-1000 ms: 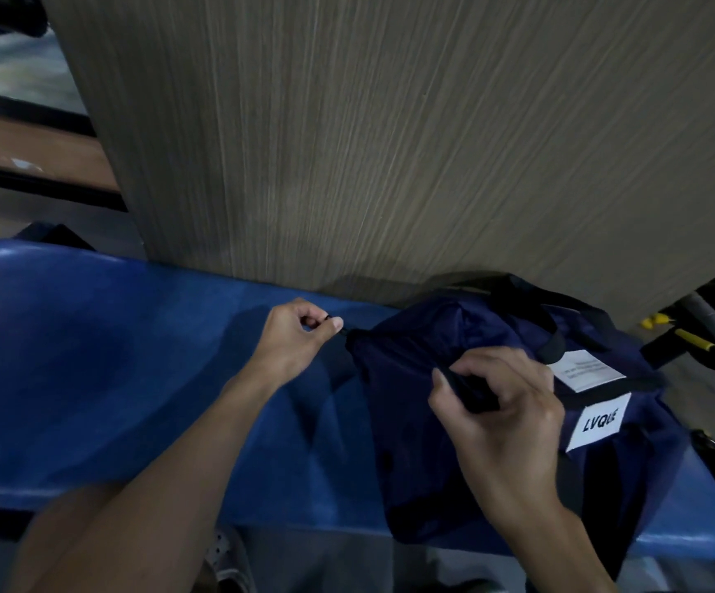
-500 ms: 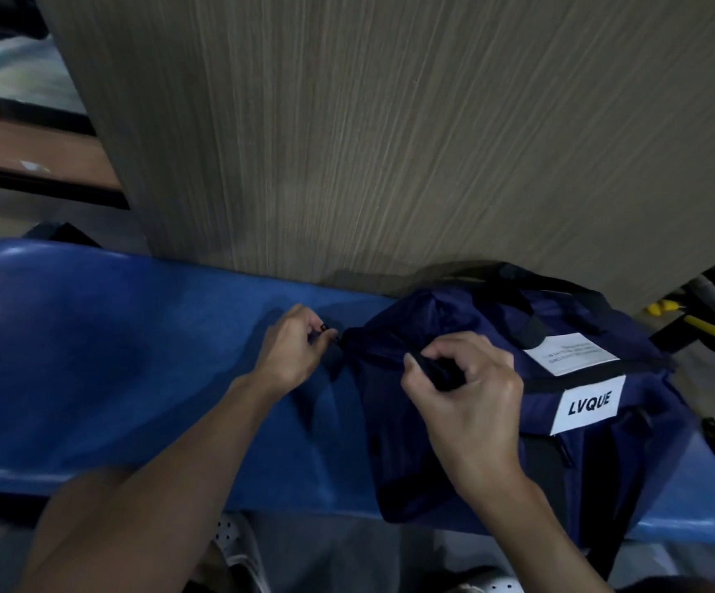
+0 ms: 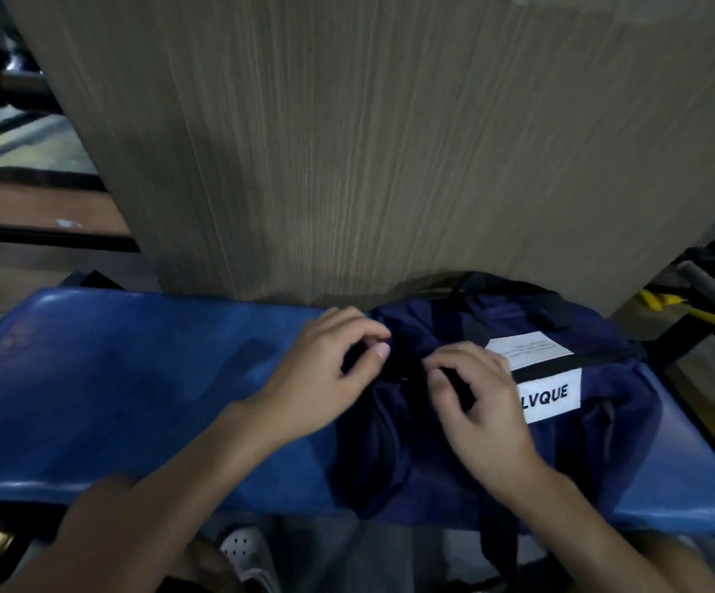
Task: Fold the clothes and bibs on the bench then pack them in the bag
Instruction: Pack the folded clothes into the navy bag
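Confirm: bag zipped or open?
Appears zipped: on the navy bag the zipper lies closed beside the LVQUE label; the end pinched by left hand and right hand is hidden.

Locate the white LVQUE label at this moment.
In the head view the LVQUE label sits right of centre on the navy bag, beside the right hand and below a second white tag.

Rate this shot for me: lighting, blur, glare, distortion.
Head view: dim overall, the navy bag loses its folds to shadow; motion blur softens the fingers of left hand and right hand; soft glare streaks the blue bench; wide-angle distortion bows the bench edge; the LVQUE label is readable.
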`<action>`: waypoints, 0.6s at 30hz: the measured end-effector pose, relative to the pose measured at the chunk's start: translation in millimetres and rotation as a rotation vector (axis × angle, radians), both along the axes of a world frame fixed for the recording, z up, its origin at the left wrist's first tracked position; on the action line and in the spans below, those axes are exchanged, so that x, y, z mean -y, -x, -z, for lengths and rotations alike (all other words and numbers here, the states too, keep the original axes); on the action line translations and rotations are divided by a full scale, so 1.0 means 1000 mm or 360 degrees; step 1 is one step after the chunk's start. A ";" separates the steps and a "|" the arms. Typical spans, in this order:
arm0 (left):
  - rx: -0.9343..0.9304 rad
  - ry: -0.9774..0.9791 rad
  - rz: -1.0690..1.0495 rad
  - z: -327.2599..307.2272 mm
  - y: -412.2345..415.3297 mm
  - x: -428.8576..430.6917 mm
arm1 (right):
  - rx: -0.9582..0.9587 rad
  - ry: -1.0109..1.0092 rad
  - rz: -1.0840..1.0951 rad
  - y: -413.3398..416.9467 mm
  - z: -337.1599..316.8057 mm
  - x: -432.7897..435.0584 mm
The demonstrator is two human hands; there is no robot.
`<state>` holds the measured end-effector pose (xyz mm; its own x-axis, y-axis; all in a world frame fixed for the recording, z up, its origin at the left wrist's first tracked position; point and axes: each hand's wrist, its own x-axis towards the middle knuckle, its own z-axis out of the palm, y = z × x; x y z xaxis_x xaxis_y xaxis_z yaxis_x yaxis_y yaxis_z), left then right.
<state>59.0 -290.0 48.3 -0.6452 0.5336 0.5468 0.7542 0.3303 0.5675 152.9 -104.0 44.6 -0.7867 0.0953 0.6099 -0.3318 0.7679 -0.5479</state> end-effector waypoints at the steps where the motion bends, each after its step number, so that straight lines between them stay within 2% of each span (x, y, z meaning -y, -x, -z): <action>1: -0.0084 0.0113 -0.0005 -0.008 -0.010 -0.008 | 0.0012 -0.0029 0.0045 -0.005 -0.001 -0.021; 4: -0.0258 0.0574 -0.0059 -0.021 -0.036 -0.033 | 0.0189 -0.0245 0.0273 -0.017 0.000 -0.095; 7: -0.0456 0.1094 -0.0148 -0.018 -0.046 -0.063 | 0.0605 -0.0501 0.0512 -0.018 0.008 -0.165; 9: -0.0446 0.1256 -0.0229 -0.016 -0.045 -0.077 | 0.0800 -0.0597 0.0580 -0.014 0.015 -0.198; 13: -0.0375 0.1336 -0.0342 -0.015 -0.034 -0.084 | 0.0881 -0.0633 0.0682 -0.007 0.017 -0.230; 18: -0.0156 0.1042 -0.0428 -0.026 -0.010 -0.072 | 0.0781 -0.0668 0.0609 0.008 -0.001 -0.233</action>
